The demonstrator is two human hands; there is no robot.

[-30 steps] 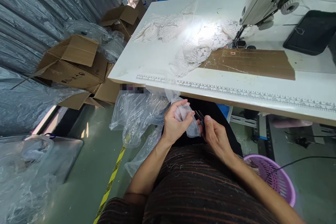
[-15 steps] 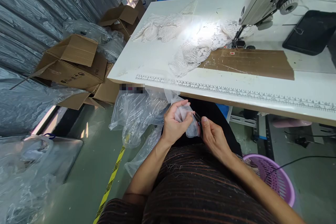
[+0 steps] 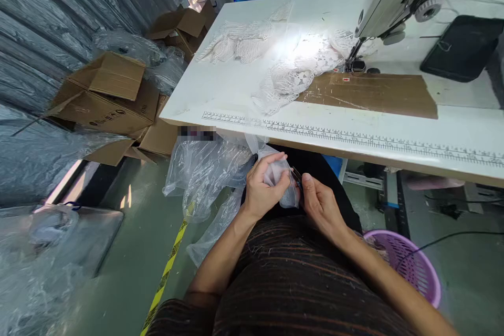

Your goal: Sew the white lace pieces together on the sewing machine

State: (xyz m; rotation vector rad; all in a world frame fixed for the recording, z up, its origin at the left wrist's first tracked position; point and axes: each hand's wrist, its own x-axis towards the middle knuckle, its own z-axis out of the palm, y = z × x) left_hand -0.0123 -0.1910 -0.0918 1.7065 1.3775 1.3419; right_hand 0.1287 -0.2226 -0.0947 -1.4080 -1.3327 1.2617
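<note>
Over my lap, just below the table edge, my left hand (image 3: 264, 187) pinches a sheer white fabric (image 3: 290, 197) between thumb and fingers. Part of the cloth bunches inside the curled palm. My right hand (image 3: 321, 202) grips small dark thread snips (image 3: 296, 174), their thin tip pointing up and left at the cloth by my left fingertips. Most of the snips' body is hidden in the right fingers, so how far the blades are apart is unclear. White lace (image 3: 289, 77) lies on the sewing table (image 3: 228, 92), reaching to the needle area of the sewing machine (image 3: 388, 2).
A brown cardboard strip (image 3: 374, 95) and a black tablet-like object (image 3: 460, 47) lie on the table. Clear plastic (image 3: 200, 173) hangs beneath its left edge. Opened cardboard boxes (image 3: 114, 81) stand to the left. A purple basket (image 3: 427, 273) is on the floor at right.
Both hands stay almost in place with the fabric and snips. The whole view has shifted very slightly.
</note>
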